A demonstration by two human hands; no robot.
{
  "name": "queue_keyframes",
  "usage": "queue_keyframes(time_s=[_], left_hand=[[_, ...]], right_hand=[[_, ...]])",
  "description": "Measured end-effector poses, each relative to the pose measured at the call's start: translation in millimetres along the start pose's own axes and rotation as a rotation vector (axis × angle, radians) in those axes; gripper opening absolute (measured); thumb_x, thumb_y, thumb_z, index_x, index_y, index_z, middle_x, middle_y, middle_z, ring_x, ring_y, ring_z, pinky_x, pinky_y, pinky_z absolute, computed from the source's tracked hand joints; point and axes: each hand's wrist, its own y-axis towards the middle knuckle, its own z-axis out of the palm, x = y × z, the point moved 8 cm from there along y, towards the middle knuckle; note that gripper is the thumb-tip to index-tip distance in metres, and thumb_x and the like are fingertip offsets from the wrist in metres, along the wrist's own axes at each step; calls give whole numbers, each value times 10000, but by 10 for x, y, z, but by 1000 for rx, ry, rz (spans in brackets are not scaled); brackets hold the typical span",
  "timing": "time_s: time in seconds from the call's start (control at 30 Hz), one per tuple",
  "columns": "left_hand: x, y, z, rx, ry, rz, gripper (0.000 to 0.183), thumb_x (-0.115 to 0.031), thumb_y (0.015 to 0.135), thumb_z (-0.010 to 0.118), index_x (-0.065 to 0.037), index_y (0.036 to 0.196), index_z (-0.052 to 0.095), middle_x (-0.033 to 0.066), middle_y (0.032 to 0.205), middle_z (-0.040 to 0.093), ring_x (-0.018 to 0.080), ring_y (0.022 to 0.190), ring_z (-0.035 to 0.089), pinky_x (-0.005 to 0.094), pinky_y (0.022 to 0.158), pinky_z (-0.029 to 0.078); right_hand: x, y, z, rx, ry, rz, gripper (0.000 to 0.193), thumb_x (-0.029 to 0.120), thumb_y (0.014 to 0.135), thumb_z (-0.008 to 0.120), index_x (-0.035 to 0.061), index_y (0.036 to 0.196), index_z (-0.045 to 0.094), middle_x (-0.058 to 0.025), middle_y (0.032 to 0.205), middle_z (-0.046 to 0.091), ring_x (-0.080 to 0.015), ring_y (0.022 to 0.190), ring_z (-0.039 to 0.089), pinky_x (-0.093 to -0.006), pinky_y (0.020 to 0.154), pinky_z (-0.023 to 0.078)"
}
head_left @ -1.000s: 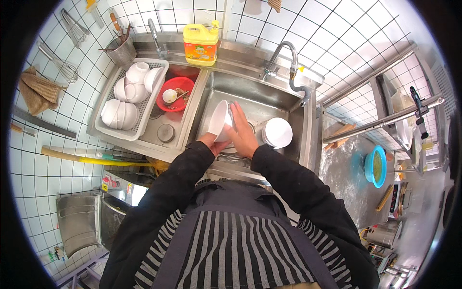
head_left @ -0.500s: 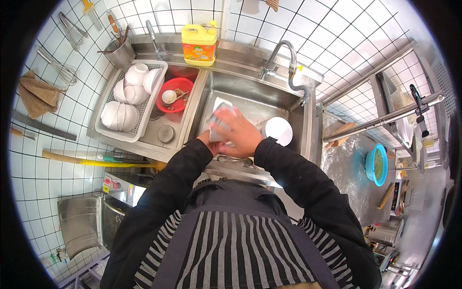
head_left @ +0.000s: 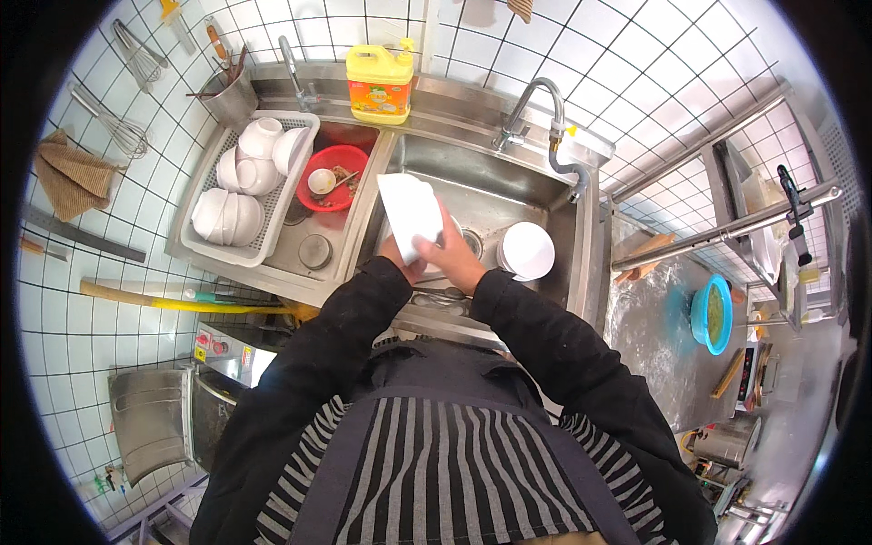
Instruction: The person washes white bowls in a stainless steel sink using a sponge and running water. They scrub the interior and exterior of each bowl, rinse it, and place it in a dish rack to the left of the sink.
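Note:
A white bowl (head_left: 409, 211) is tilted on its side over the right-hand sink basin (head_left: 490, 195). My left hand (head_left: 405, 261) grips its lower edge, and part of that hand is hidden by the bowl. From the other side my right hand (head_left: 452, 254) is closed on the same bowl, fingers behind it and thumb on the near face. Whether a cloth or sponge is inside the grip cannot be seen. White bowls (head_left: 527, 251) are stacked at the basin's right. Below my hands, metal spoon-like utensils (head_left: 445, 295) lie at the near edge.
At the left, a grey draining basket (head_left: 270, 238) holds several white bowls. A red basin (head_left: 320, 202) with food scraps and a small white cup sits beside it. Behind stand a yellow detergent jug (head_left: 380, 86) and a curved faucet (head_left: 536, 95). A blue basin (head_left: 699, 313) is at right.
My right hand, blurred over the bowl with something greyish under it, has moved down to the bowl's right edge. The bowl now shows plainly, tilted up.

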Motion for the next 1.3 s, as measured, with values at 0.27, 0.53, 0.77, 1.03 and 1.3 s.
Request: queue_keyframes(time_s=[0.27,0.53,0.77,1.03,1.3], left_hand=[[-263,144,-298,-346,110,479,513,23,983,561,-11,1457,368,201,1304,582,332,1081,666,419,894,588],[-685,-176,-55,-322,1035,927,353,-48,962,589,-53,1314,564,197,1130,687,347,1048,684,432,876,543],[-687,-114,231,-192,1233,928,314,-42,937,575,-122,1240,604,189,1021,721,383,951,704,430,820,551],[168,-148,-71,-330,99,193,612,104,844,532,-71,1426,459,127,1162,659,306,1079,672,470,713,597],[-728,-295,305,-184,1376,933,581,110,761,532,-43,1319,585,243,1165,690,384,1117,664,417,959,523]], right_hand=[[113,16,0,-243,-301,2,976,264,856,800,-22,1584,216,-296,1478,467,-343,1363,502,-393,1112,413],[742,123,-169,-300,-895,-431,380,43,893,580,70,1263,660,-195,1243,674,-406,1091,656,-406,947,540],[625,267,-218,-8,-1287,-389,229,112,927,606,72,1146,664,-196,1012,712,-397,893,695,-492,758,551],[380,208,-712,-487,-802,-124,280,105,963,587,66,1234,645,-233,1091,707,-455,1004,662,-456,825,543],[669,129,-246,-180,-1283,-337,407,29,844,586,40,1251,591,-200,1170,677,-389,976,684,-467,816,567]])
